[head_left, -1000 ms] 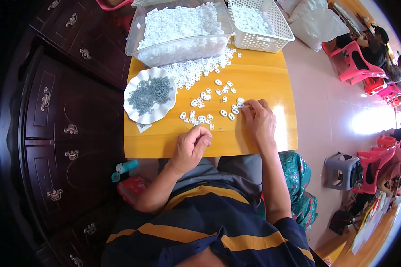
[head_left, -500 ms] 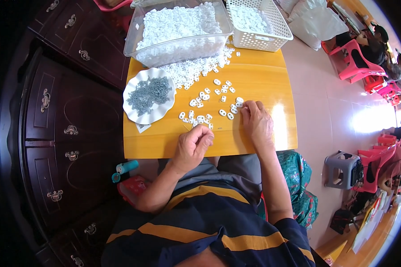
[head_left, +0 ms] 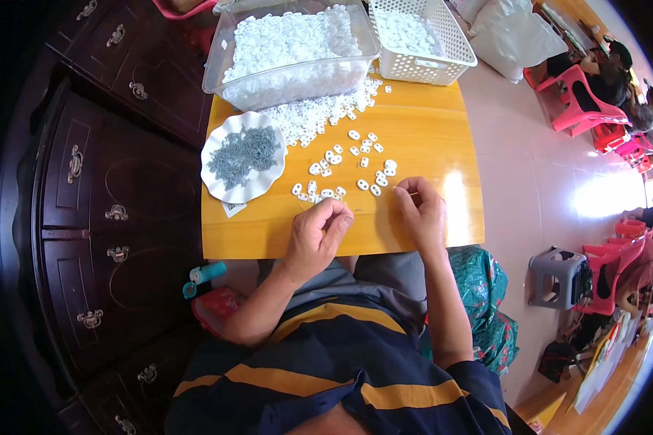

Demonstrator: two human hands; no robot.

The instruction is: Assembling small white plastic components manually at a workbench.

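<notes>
Over the near edge of the wooden table (head_left: 442,123) my left hand (head_left: 315,235) is closed in a pinch, right beside a loose cluster of small white plastic pieces (head_left: 327,193). Whatever its fingertips hold is too small to make out. My right hand (head_left: 425,217) is closed too, thumb and index finger nearly meeting; anything between them cannot be made out. It is nearest to a white two-holed oval piece (head_left: 375,190) in a second scattered group. Further off, more small white pieces (head_left: 365,149) lie about, some oval, some squarish.
On the left a scalloped white plate (head_left: 209,165) carries many thin grey screw-like parts (head_left: 248,154). At the back stand a clear plastic bin (head_left: 297,71) and a white perforated basket (head_left: 432,71), both filled with white pieces. A heap of pieces (head_left: 308,119) spreads before the bin.
My right hand has drawn back toward me from the oval pieces at the right, its thumb and finger now pinched. My left hand has shifted only slightly.
</notes>
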